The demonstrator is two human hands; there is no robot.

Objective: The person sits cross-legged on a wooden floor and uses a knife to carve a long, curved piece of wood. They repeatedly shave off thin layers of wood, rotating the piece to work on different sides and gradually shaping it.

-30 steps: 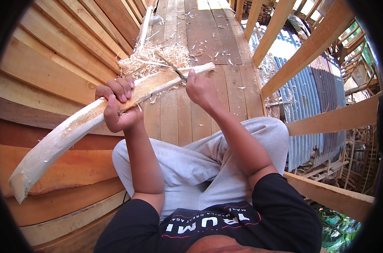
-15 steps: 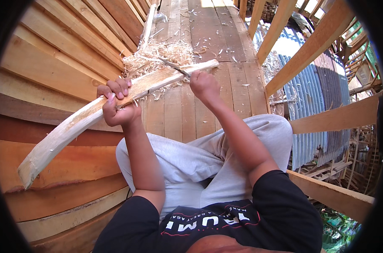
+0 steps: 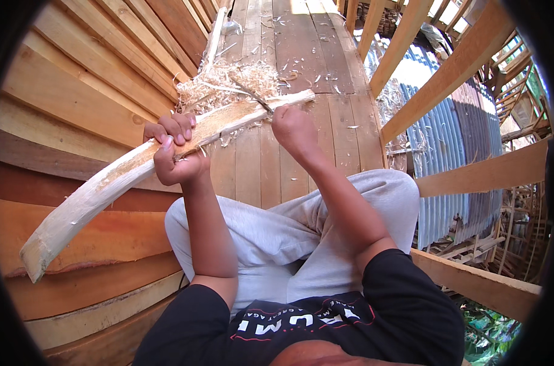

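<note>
A long, pale, curved piece of wood point(image 3: 94, 190) slants across in front of me, its thick end low at the left and its narrower end at the upper right. Around its middle my left hand point(image 3: 178, 148) is wrapped, thumb on the near side. My right hand point(image 3: 294, 129) is closed round the handle of a knife; the fist hides that handle. The thin dark knife blade point(image 3: 252, 96) points up and left, lying across the wood near its narrower end. Bare, yellowish patches show along the wood's upper face.
Curled wood shavings point(image 3: 228, 85) are heaped on the plank floor point(image 3: 301, 55) beyond the wood. A plank wall point(image 3: 76, 91) rises close on the left. Wooden rails point(image 3: 484, 169) run along the right, with corrugated metal sheets point(image 3: 438, 165) outside. My crossed legs point(image 3: 271, 232) lie below my hands.
The knife and my right hand have shifted slightly, the blade now tilting a little more steeply. The thick end of the wood sits slightly lower and farther left.
</note>
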